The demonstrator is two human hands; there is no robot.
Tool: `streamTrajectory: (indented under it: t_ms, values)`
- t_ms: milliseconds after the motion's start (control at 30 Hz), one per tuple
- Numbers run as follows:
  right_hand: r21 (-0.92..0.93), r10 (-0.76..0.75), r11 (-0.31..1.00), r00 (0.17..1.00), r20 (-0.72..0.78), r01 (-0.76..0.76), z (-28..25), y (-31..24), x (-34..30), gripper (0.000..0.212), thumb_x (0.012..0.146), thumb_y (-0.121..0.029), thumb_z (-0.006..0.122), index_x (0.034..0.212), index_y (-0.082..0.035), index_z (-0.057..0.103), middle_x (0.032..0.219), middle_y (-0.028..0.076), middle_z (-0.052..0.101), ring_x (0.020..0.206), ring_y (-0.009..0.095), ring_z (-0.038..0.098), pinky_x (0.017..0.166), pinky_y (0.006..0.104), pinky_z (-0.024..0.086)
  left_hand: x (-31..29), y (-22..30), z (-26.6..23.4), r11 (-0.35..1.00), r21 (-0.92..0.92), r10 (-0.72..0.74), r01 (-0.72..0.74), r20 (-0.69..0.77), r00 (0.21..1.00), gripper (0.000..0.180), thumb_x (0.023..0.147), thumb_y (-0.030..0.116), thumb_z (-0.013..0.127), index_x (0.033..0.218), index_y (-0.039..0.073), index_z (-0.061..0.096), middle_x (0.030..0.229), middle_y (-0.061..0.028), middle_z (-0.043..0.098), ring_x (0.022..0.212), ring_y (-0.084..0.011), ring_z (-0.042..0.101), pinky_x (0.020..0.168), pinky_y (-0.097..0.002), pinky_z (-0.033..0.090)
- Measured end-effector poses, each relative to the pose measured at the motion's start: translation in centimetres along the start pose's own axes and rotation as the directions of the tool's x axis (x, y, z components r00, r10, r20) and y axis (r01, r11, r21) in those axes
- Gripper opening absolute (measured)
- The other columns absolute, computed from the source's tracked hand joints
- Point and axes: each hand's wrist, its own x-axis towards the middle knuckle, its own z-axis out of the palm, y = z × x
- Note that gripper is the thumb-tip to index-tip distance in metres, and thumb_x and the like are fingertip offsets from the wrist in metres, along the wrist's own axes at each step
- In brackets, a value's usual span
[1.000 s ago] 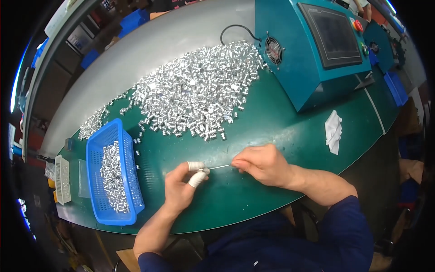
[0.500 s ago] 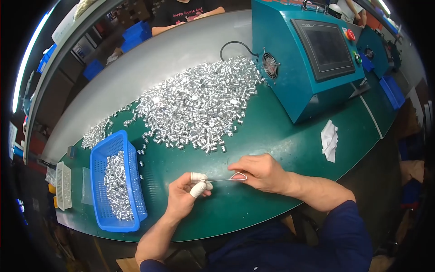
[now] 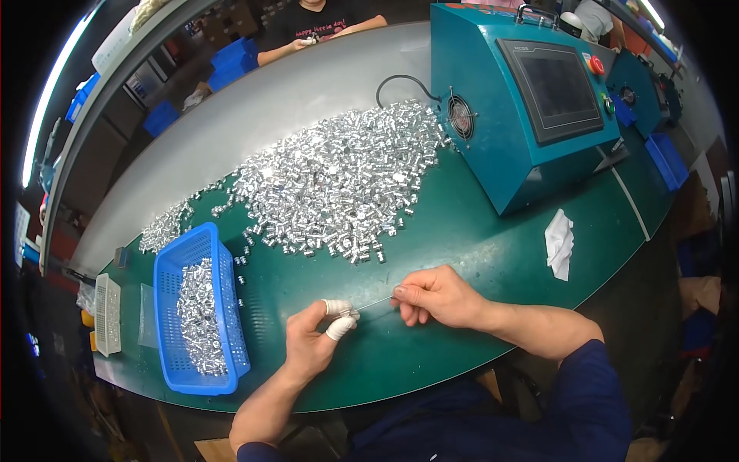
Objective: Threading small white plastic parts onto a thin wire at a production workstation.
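Observation:
My left hand (image 3: pixel 314 339), with white finger covers on thumb and forefinger, is closed in a pinch. What sits between those fingertips is too small and too covered to make out. A thin straight metal wire tool (image 3: pixel 375 302) runs from that pinch up to my right hand (image 3: pixel 439 298). My right thumb and fingers grip its other end, and its looped handle is hidden inside them. Both hands are just above the green table mat, in front of a large heap of small silver metal fittings (image 3: pixel 339 185).
On the left stands a blue plastic basket (image 3: pixel 162 308) partly filled with similar fittings, beside a small white basket (image 3: pixel 108 316). A teal machine (image 3: pixel 493 115) with a screen occupies the back right. A crumpled white cloth (image 3: pixel 560 245) lies before it. Across the table sits another person (image 3: pixel 319 27).
My right hand has turned and closed over the wire tool's loop, which showed before. The wire now slants upward to the right. Across the table, the other person's hands have shifted.

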Motion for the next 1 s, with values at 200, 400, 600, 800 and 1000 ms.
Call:
streamTrajectory:
  t_ms: [200, 400, 600, 800, 1000]
  values:
    - [-0.721, -0.834, 0.301, 0.539, 0.118, 0.624, -0.3, -1.1, -0.5, 0.022, 0.087, -0.014, 0.076, 0.106, -0.005, 0.069, 0.083, 0.008, 0.068, 0.070, 0.021, 0.067, 0.056, 0.0330, 0.052, 0.6, -0.5, -1.1, 0.880, -0.391, -0.273, 0.270, 0.050, 0.961, 0.015, 0.096, 0.008, 0.066, 0.108, -0.001, 0.064, 0.092, -0.0152, 0.073, 0.077, -0.0196, 0.071, 0.070, -0.0309, 0.058]
    - [-0.770, -0.839, 0.159, 0.495, 0.224, 0.618, -0.4, -0.5, -0.3, 0.016, 0.088, -0.013, 0.077, 0.098, -0.003, 0.071, 0.073, 0.007, 0.066, 0.060, 0.021, 0.065, 0.053, 0.0305, 0.050, 0.3, -0.2, -0.2, 0.924, -0.308, -0.227, 0.227, 0.034, 0.973, 0.016, 0.095, 0.004, 0.068, 0.109, -0.002, 0.064, 0.093, -0.0148, 0.073, 0.082, -0.0197, 0.072, 0.075, -0.0314, 0.059]
    - [0.071, 0.036, 0.997, 0.999, 0.010, -0.037, -0.4, -0.2, 0.0, 0.017, 0.100, -0.017, 0.065, 0.100, -0.001, 0.070, 0.077, 0.003, 0.070, 0.065, 0.011, 0.066, 0.055, 0.0282, 0.051, 0.2, 0.4, 0.0, 0.999, 0.047, 0.009, -0.010, 0.031, 0.999, 0.016, 0.094, 0.001, 0.067, 0.109, -0.004, 0.064, 0.093, -0.0156, 0.072, 0.082, -0.0204, 0.072, 0.077, -0.0328, 0.061]
    - [-0.719, -0.831, 0.312, 0.546, 0.111, 0.621, -0.2, -0.5, -0.4, 0.017, 0.100, -0.017, 0.065, 0.101, -0.001, 0.070, 0.078, 0.003, 0.070, 0.070, 0.013, 0.067, 0.056, 0.0287, 0.051, 0.4, 0.2, -0.6, 0.890, -0.354, -0.272, 0.286, 0.090, 0.958, 0.018, 0.095, 0.006, 0.068, 0.110, -0.003, 0.063, 0.091, -0.0149, 0.072, 0.081, -0.0208, 0.072, 0.076, -0.0324, 0.060]
    - [-0.019, 0.057, 0.998, 0.998, 0.012, -0.057, -0.6, -0.4, 0.1, 0.013, 0.095, -0.012, 0.069, 0.102, -0.001, 0.070, 0.077, 0.006, 0.070, 0.070, 0.015, 0.069, 0.059, 0.0315, 0.055, 0.2, 0.4, -0.1, 0.970, 0.196, 0.141, -0.146, 0.039, 0.989, 0.019, 0.092, 0.003, 0.071, 0.108, -0.003, 0.063, 0.090, -0.0133, 0.072, 0.082, -0.0219, 0.072, 0.074, -0.0325, 0.060]
